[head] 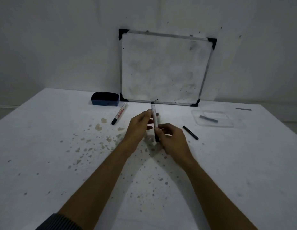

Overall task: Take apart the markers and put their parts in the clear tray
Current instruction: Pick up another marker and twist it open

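At the far left of the white, speckled bench (44, 146) a blue-based eraser (105, 99) with a dark felt top is seen, and just beside it a whole marker (119, 113) lies untouched: a white cylindrical barrel with red print and a black cap at its near end. By this showing, one marker is left entirely to be dismantled.

At the middle, a second marker (154, 121) is held off the bench between both hands, its smooth white barrel tilted nearly upright with dark ends. The left hand (139, 125) is closed on the upper barrel with fingertips and thumb; the right hand (171, 138) is closed around the lower, dark end. It is judged that a pulling or twisting apart is in hand, though no gap between parts can be made out.

Behind, a smudged whiteboard (164, 67) with a metal frame and black plastic corners is propped against the wall.

To the right, a slim black rod-like part (190, 132) lies loose on the bench, not yet in the tray. Further right, the clear tray (227, 125), shallow and rectangular with rounded corners, already holds one grey-blue strip-like part (208, 119). The task is judged barely begun
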The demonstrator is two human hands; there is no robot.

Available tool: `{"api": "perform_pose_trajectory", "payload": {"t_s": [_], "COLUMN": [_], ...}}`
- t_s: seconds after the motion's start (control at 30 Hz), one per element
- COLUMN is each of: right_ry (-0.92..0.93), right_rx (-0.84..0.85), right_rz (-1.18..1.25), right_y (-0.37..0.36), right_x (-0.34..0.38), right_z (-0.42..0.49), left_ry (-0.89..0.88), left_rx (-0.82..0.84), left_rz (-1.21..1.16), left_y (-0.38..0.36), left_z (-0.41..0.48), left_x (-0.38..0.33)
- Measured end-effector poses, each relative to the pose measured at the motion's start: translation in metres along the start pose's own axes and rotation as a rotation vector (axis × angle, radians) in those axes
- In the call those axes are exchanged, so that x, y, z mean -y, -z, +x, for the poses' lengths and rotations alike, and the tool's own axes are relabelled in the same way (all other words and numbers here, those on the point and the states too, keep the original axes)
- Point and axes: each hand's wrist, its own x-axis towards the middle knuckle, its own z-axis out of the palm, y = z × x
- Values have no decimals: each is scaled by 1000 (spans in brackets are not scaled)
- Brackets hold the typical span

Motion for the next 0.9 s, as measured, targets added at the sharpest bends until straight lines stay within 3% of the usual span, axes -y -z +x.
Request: {"api": "perform_pose_trajectory", "payload": {"t_s": [0.1, 0.4, 0.7, 0.77, 0.9], "right_ry": [47, -48, -92, -82, 51], "right_rx": [33, -139, -214, -227, -144], "right_rz": [-8, 24, -168, -188, -237], "right_y": [3, 13, 20, 19, 16], "right_x": [5, -3, -1, -2, -2], "right_z": [-4, 5, 9, 9, 6], "left_ry": [-15, -315, -623, -521, -123], "left_rx": [-24, 244, 268, 309, 453], "left_rz": [18, 749, 787, 732, 570], "left_y": [0, 20, 4, 4, 16], "left_z": [-6, -1, -5, -8, -13], "left_x": [-1, 7, 20, 16, -8]}}
